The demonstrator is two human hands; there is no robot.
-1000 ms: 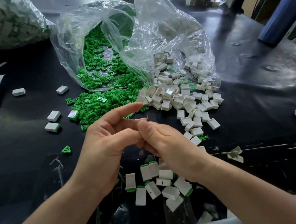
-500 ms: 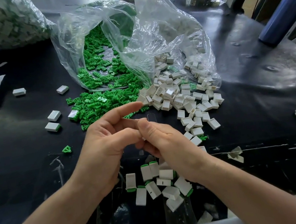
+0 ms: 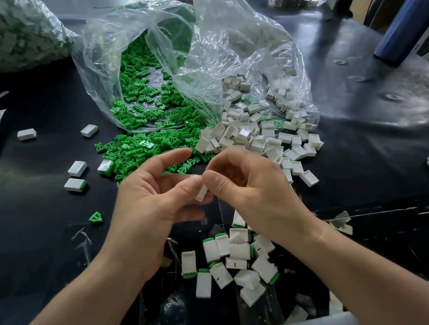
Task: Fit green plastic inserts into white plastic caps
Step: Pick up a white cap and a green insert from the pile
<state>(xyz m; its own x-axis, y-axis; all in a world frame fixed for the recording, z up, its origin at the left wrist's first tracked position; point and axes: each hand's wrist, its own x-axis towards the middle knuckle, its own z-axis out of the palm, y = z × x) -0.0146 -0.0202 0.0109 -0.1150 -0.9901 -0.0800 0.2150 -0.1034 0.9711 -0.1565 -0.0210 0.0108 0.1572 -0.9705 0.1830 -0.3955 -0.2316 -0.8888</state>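
White cap [image 3: 201,193], just beyond finished pile [image 3: 234,257]: pinched in left hand [image 3: 146,201], long axis pointing away from pile; right hand [image 3: 257,192] pinching far end, green insert [image 3: 201,176] sliver showing there.

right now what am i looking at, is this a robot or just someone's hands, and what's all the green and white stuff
No robot here: the picture comes from a camera worn on a person's head, looking down at their own hands. The left hand and right hand pinch one small white cap between them, with a sliver of green at its top. On the black table a clear bag spills green pieces and empty white caps. Nearer the body lies a heap of finished caps with green ends.
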